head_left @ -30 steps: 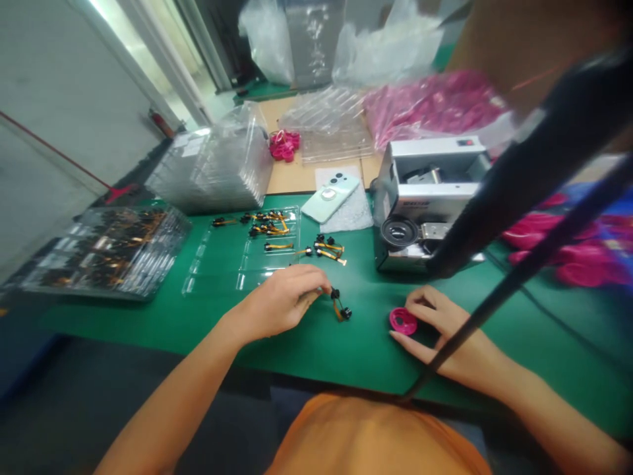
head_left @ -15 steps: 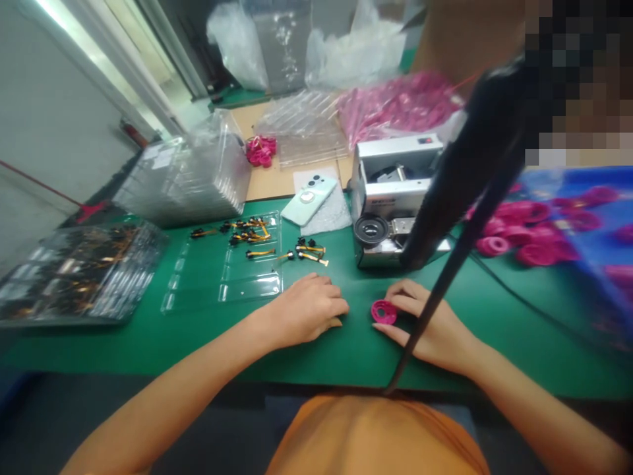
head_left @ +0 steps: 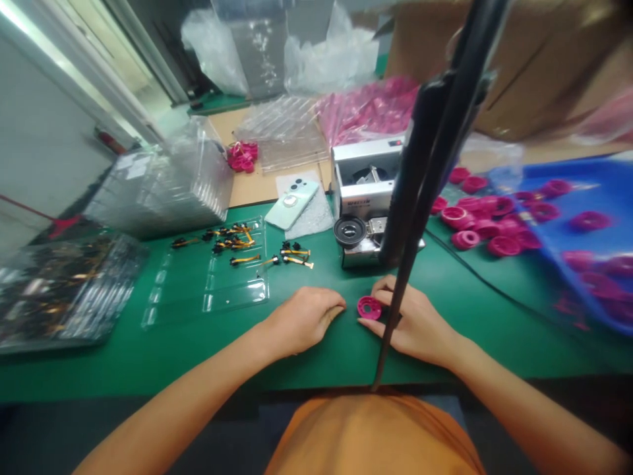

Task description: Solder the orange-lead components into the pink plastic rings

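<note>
My right hand [head_left: 418,323] holds a round pink plastic part [head_left: 362,315] by its edge, between the thumb and fingers. The part has a hole in its middle and faces up toward me. Just left of it, my left hand [head_left: 309,322] is closed, thumb and fingertips pressed together in a pinch. Whatever may be between those fingertips is too small to make out. Beyond my left hand, several small black camera-like modules with orange ribbon cables [head_left: 298,262] lie on the green mat [head_left: 316,369]. More of them rest on a clear plastic tray [head_left: 237,305].
A silver machine [head_left: 366,198] with a black round holder [head_left: 350,231] stands ahead. Left of it lies a mint phone [head_left: 291,204]. Pink parts [head_left: 504,245] spill from a blue bin [head_left: 558,264] at right. Stacked trays [head_left: 64,290] stand left. A black pole [head_left: 410,244] crosses the view.
The view has swung to the right, showing more of the blue bin. My left hand's fingers have come together into a tighter pinch. My right hand keeps the pink part.
</note>
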`<action>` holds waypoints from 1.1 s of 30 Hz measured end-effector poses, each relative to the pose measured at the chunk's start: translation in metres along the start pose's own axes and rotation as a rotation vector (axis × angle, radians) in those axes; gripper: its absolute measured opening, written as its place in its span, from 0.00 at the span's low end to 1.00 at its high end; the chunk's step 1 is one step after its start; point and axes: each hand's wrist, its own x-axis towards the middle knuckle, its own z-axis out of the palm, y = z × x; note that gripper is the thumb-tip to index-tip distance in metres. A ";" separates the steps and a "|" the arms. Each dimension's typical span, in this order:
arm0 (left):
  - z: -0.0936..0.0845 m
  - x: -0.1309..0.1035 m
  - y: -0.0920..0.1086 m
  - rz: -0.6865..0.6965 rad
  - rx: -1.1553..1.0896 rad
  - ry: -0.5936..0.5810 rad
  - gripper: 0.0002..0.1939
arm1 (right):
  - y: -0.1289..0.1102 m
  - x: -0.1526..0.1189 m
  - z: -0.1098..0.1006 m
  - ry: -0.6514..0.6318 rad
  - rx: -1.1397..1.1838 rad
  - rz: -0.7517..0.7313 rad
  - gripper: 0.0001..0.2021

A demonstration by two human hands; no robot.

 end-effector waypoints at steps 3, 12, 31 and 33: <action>-0.006 -0.008 0.002 -0.023 0.040 -0.062 0.16 | 0.000 0.000 0.000 -0.003 0.006 -0.009 0.06; 0.001 -0.007 0.001 0.120 0.142 0.002 0.21 | 0.002 0.000 0.001 -0.003 -0.002 -0.011 0.07; -0.004 -0.004 -0.004 0.102 0.093 0.204 0.04 | -0.002 0.002 0.001 0.009 -0.029 -0.026 0.07; -0.004 -0.002 0.003 0.137 -0.001 0.292 0.03 | -0.003 0.002 0.001 0.011 -0.027 -0.023 0.07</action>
